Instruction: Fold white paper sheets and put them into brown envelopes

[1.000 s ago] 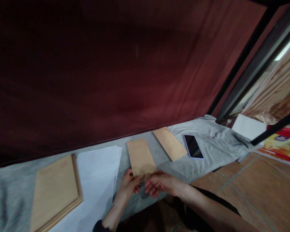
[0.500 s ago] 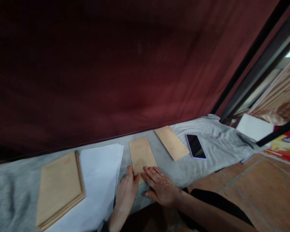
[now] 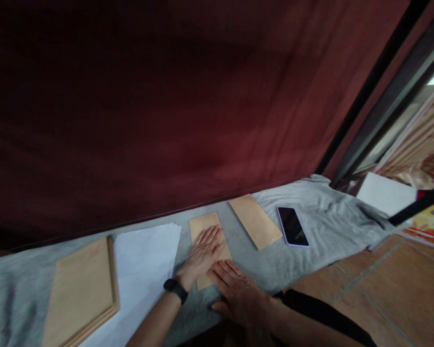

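A brown paper envelope (image 3: 202, 222) lies on the grey cloth (image 3: 264, 270) in front of me. Across its middle my left hand (image 3: 204, 250) rests flat, fingers stretched toward the far right, with a black band (image 3: 175, 290) on the wrist. My right hand (image 3: 237, 289) is laid flat at the envelope's right edge, fingertips touching the paper and the thumb apart. The two hands cover part of the envelope. Just to the right lies another brown envelope (image 3: 256, 221), tilted, untouched by either hand.
To the left, a stack of brown envelopes (image 3: 81, 284) partly covers white paper sheets (image 3: 144, 260). A phone (image 3: 292, 226) in a lilac case lies at the right. Behind the cloth hangs a dark red curtain (image 3: 188, 120). Tiled floor (image 3: 383, 284) shows at the lower right.
My left hand has moved forward from the envelope's near left edge and now lies flat on its middle. My right hand stays at the near right edge. The view has shifted slightly.
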The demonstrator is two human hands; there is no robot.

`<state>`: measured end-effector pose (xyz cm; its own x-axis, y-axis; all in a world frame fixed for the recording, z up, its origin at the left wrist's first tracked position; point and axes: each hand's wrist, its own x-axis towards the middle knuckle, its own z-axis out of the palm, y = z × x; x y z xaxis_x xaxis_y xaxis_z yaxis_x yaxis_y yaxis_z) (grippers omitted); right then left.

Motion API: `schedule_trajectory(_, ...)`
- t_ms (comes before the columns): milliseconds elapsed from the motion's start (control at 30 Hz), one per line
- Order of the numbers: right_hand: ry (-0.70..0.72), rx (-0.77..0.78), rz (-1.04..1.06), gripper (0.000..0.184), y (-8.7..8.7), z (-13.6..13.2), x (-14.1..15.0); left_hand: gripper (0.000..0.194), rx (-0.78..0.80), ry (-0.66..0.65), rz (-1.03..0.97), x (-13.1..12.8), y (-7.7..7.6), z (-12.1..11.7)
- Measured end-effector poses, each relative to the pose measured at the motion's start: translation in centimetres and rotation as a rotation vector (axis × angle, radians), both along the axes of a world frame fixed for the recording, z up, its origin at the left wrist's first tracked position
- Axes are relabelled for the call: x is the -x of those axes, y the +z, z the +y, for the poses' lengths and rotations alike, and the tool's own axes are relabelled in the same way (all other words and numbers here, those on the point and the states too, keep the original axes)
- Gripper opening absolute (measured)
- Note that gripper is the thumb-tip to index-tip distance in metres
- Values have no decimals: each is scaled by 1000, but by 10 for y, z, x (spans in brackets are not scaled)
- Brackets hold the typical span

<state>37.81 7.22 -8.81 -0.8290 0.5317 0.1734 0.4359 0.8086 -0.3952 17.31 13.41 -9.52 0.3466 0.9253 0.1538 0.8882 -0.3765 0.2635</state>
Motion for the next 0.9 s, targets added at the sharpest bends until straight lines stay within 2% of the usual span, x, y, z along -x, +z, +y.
schedule_trajectory(200, 5, -35, 32, 72, 4, 0, 0, 58, -40, 124, 60, -1, -4, 56)
schedule_trajectory(333, 4, -40, 18, 70, 5, -1, 0, 59, -19, 135, 81, 1, -8, 66)
schedule_trajectory(433, 23, 24, -11, 71, 10, 0, -1, 59, 15, 83, 107, 5, -10, 52)
schedule_trajectory(567, 66, 153, -62, 74, 12, 7, -3, 59, 61, 9, 141, 11, -12, 20)
schedule_trajectory(733, 169, 321, -90, 82, 13, 22, -10, 56, 103, -60, 140, 12, -6, -20)
schedule_trajectory(800, 222, 372, -20, 71, 15, 30, -15, 55, 104, -73, 132, 8, -2, -38)
schedule_trajectory(900, 288, 525, 194, 38, 15, 44, -26, 55, 103, -55, 135, -3, 2, -70)
